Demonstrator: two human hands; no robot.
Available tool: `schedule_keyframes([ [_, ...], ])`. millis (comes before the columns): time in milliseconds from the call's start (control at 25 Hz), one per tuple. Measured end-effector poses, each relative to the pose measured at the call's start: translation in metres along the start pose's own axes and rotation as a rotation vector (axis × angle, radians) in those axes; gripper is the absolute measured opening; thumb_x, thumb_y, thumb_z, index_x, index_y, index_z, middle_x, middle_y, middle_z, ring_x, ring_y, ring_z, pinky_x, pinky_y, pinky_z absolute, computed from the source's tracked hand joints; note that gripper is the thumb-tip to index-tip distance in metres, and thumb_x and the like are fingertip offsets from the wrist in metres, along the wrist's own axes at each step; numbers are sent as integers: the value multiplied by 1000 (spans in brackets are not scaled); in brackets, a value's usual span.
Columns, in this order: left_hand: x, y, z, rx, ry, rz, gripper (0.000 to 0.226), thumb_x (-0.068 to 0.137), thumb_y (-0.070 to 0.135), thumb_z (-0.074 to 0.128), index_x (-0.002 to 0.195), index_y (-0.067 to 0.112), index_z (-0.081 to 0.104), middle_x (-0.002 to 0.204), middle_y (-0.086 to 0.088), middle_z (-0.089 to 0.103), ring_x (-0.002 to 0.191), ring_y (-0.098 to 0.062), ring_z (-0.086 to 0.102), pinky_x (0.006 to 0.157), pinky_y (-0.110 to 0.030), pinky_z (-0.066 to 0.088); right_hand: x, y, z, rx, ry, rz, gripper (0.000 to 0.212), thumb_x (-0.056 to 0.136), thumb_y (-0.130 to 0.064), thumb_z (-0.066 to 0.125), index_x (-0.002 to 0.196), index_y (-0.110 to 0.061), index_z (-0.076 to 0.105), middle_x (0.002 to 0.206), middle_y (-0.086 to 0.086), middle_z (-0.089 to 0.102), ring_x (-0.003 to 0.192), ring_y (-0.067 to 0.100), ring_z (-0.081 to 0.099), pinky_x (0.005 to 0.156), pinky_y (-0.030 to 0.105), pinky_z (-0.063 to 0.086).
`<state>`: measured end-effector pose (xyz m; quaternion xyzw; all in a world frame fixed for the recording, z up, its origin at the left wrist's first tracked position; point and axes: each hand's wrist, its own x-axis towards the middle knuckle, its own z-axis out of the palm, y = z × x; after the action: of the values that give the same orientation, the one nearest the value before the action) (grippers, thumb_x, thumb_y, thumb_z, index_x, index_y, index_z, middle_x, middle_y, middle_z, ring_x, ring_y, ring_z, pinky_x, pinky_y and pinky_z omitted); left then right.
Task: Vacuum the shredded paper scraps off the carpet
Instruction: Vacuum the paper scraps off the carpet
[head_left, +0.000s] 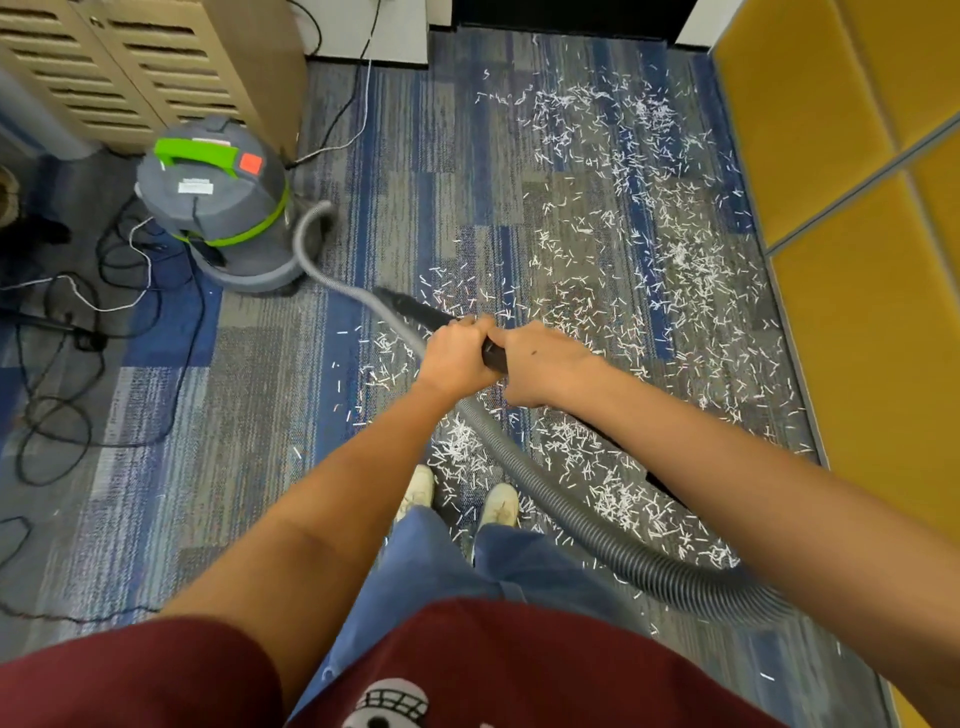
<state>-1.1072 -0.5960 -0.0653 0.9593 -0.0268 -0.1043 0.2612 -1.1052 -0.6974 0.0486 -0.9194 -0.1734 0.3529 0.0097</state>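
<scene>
At twelve o'clock, we are gripping the wand (415, 310), left hand (457, 358) and right hand (545, 366) fingers (470, 326) curled round it, favouring slow passes over scraps (678, 257)

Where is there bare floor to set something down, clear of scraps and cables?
Bare carpet lies between the vacuum canister, the tangled cables and the left forearm; another strip lies beyond the black wand, between the canister and the shredded paper scraps. Crowded: scraps fill from the shoes to the yellow partition.
</scene>
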Motion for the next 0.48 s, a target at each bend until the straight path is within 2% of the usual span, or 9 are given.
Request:
schedule_keyframes([
  [120, 12, 23, 4, -4, -37, 47, 26, 78, 19, 61, 100, 5, 58, 100, -14, 65, 92, -34, 61, 76, -35, 46, -7, 20, -6, 16, -13, 59, 59, 82, -5, 57, 138, -18, 41, 95, 5, 44, 78, 22, 53, 59, 27, 46],
  [240, 17, 36, 2, 65, -79, 103, 29, 79, 26, 60, 101, 6, 58, 94, -12, 67, 89, -32, 64, 78, -35, 50, -16, 35, -11, 51, -29, 59, 62, 82, -7, 57, 140, -18, 39, 98, 6, 48, 73, 20, 55, 64, 28, 51],
  [320, 14, 36, -3, 148, -105, 131, 31, 80, 27, 57, 104, 8, 59, 91, -10, 68, 87, -30, 64, 78, -33, 49, -19, 36, -11, 84, -36, 37, 66, 83, -7, 57, 144, -19, 35, 103, 8, 52, 67, 18, 55, 63, 28, 53],
  [480, 2, 19, -8, 285, -141, 135, 31, 82, 33, 56, 103, 11, 59, 89, -7, 68, 86, -28, 65, 76, -30, 46, -17, 24, 0, 109, -73, -25, 66, 84, -7, 57, 145, -18, 33, 111, 10, 53, 73, 20, 55, 70, 30, 53],
])
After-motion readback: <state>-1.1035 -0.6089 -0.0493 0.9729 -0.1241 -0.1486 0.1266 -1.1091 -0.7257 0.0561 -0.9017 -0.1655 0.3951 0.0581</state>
